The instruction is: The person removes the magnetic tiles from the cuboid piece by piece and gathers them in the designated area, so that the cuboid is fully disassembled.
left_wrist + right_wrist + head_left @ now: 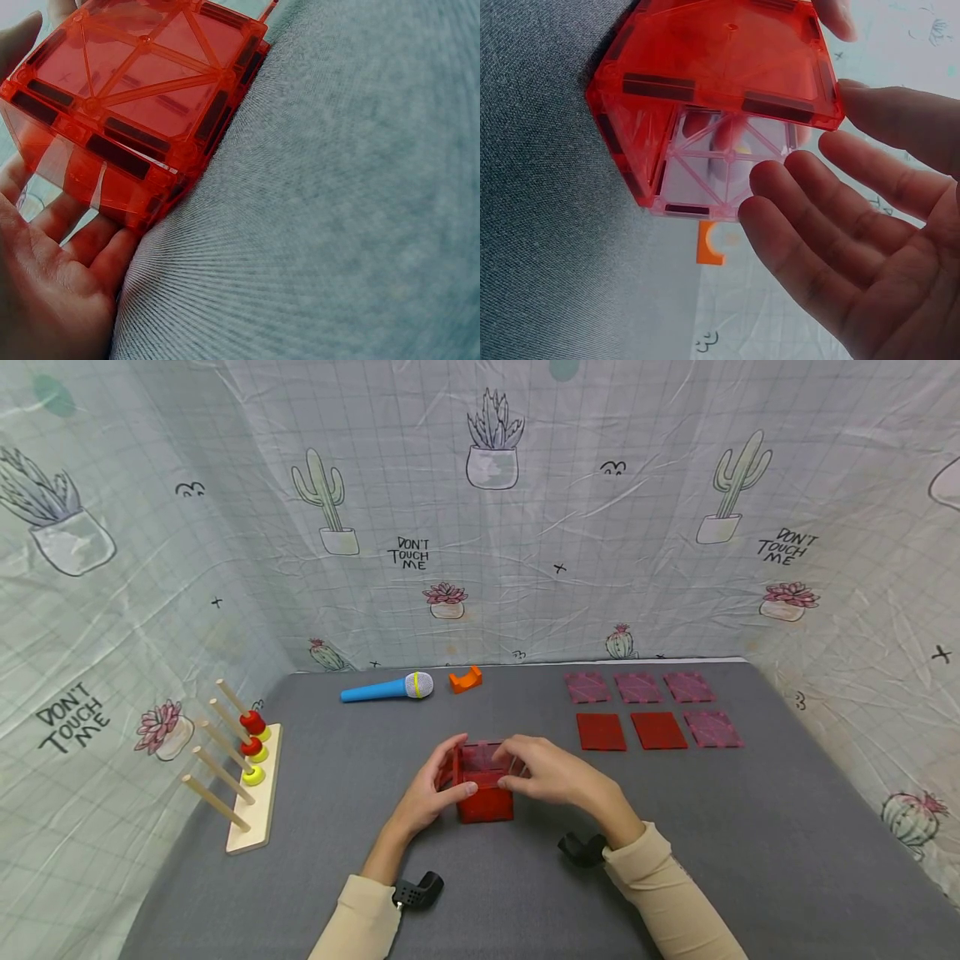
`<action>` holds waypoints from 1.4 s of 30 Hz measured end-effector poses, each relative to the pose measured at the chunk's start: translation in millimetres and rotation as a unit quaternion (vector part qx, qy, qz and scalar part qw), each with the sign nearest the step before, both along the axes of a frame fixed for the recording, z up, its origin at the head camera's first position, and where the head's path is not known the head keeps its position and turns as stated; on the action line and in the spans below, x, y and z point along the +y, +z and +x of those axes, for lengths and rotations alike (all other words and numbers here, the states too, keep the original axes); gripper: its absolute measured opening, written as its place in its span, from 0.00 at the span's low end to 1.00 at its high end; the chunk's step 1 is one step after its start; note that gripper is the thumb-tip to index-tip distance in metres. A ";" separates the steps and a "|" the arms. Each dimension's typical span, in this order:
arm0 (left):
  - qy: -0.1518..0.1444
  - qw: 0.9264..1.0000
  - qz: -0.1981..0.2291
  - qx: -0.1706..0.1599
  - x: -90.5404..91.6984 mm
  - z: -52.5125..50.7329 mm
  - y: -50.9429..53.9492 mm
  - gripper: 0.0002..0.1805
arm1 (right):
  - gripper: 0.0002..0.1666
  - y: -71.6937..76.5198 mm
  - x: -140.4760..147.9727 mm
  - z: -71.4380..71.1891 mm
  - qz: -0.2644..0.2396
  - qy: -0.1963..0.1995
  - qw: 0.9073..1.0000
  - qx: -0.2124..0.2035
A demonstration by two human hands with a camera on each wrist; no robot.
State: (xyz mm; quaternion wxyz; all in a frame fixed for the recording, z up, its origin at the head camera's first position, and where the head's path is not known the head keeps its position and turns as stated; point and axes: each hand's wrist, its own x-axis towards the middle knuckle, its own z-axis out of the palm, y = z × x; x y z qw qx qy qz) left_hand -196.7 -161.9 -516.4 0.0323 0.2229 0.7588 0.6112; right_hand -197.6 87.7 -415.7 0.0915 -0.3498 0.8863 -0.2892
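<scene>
A small box of magnetic tiles (485,806) stands on the table, with red tiles in front and at the left, and a pink see-through tile (697,169) at the back. Around its left side my left hand (431,789) holds the box, thumb at the front top edge and fingers along the red side wall (82,176). My right hand (551,770) is at the right side. Its thumb touches the red front tile (720,60) near a corner, while the loosely bent fingers lie by the pink tile's edge; firm contact there is unclear. The box's top looks uncovered.
Several pink tiles (637,687) and two red tiles (601,732) lie in rows at the right. A blue toy microphone (382,690) and an orange curved piece (466,679) lie at the back. On the left stands a wooden peg board (258,818) with red and yellow pieces.
</scene>
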 end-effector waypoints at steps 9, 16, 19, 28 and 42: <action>-0.002 1.000 0.009 0.000 0.5 -1.1 -0.6 0.41 | 0.16 -1.3 -1.4 0.9 0.020 0.014 1.000 -0.017; -0.005 1.000 0.016 -0.002 1.5 -0.8 0.0 0.42 | 0.10 -4.1 -2.2 -0.3 0.037 0.037 0.999 -0.015; -0.006 1.000 0.018 -0.001 1.6 -0.9 0.1 0.42 | 0.07 -4.5 -2.4 -0.7 0.039 0.043 0.998 -0.017; -0.006 1.000 0.018 0.001 1.3 -0.8 -0.3 0.41 | 0.03 -3.1 -2.3 0.1 0.039 0.050 0.998 -0.029; -0.009 1.000 0.020 0.002 1.0 -0.6 -0.6 0.39 | 0.07 -0.3 0.2 0.5 0.061 0.047 0.996 -0.044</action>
